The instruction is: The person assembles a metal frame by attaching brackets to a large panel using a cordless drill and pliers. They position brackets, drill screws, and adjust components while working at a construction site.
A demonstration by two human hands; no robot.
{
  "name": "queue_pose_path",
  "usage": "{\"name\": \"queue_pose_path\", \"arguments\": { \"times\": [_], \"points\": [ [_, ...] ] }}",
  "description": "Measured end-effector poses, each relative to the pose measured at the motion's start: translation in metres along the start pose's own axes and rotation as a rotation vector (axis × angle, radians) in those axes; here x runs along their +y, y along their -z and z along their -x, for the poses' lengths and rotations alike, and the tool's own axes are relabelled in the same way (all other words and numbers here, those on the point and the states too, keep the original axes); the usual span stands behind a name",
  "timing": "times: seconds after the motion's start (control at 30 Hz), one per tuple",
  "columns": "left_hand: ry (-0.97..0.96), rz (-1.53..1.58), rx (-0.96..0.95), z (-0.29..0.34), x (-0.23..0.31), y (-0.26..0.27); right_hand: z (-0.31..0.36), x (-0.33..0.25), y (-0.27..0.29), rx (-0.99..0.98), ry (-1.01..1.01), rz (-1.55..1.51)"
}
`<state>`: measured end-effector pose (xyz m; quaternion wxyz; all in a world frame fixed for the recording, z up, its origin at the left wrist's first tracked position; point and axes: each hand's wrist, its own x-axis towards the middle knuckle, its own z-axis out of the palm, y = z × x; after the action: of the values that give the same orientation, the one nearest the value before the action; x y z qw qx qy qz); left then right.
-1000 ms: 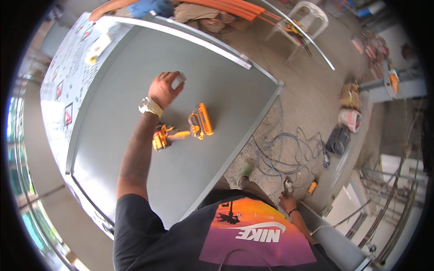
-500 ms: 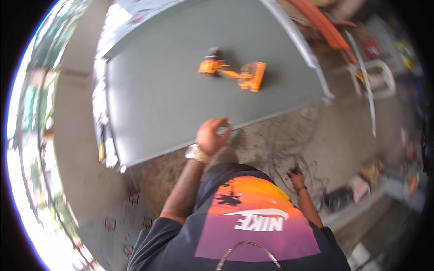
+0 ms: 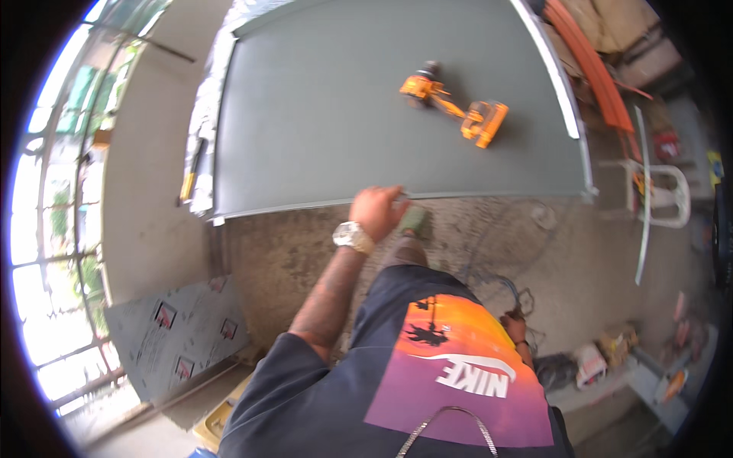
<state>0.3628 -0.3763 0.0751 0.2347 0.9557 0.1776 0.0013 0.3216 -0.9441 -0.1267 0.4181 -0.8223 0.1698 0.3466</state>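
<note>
My left hand (image 3: 378,214), with a pale watch (image 3: 353,237) on the wrist, is at the near edge of a grey sheet-topped table (image 3: 305,122). Its fingers are curled together around a small pale thing that I cannot make out. Farther off on the grey surface, an orange and black cordless drill (image 3: 450,104) lies on its side, apart from both hands. Low at my right side hangs my right hand (image 3: 515,326), partly covered by my shirt. Its fingers are too small and blurred to read, and a dark cable (image 3: 510,286) shows just beyond it.
A yellow-handled tool (image 3: 188,183) lies along the table's left edge. Orange metal lengths (image 3: 592,65) and a white plastic chair (image 3: 672,197) stand to the right. A printed silver sheet (image 3: 183,328) leans at the lower left. Bags (image 3: 589,364) sit by the right-hand ledge.
The view has turned, so table and drill appear farther right. My left hand stays by the table's near edge, fingers still curled. My right hand shows closer against my shirt.
</note>
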Motion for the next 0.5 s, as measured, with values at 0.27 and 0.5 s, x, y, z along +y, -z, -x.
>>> {"name": "queue_pose_path", "arguments": {
  "times": [0.27, 0.5],
  "points": [
    [-0.198, -0.003, 0.132, 0.003, -0.015, -0.024, 0.019, 0.032, 0.02, 0.002, -0.078, 0.011],
    [-0.224, 0.128, 0.149, 0.013, -0.023, -0.028, 0.029, 0.056, 0.008, 0.055, -0.085, -0.076]
  ]
}}
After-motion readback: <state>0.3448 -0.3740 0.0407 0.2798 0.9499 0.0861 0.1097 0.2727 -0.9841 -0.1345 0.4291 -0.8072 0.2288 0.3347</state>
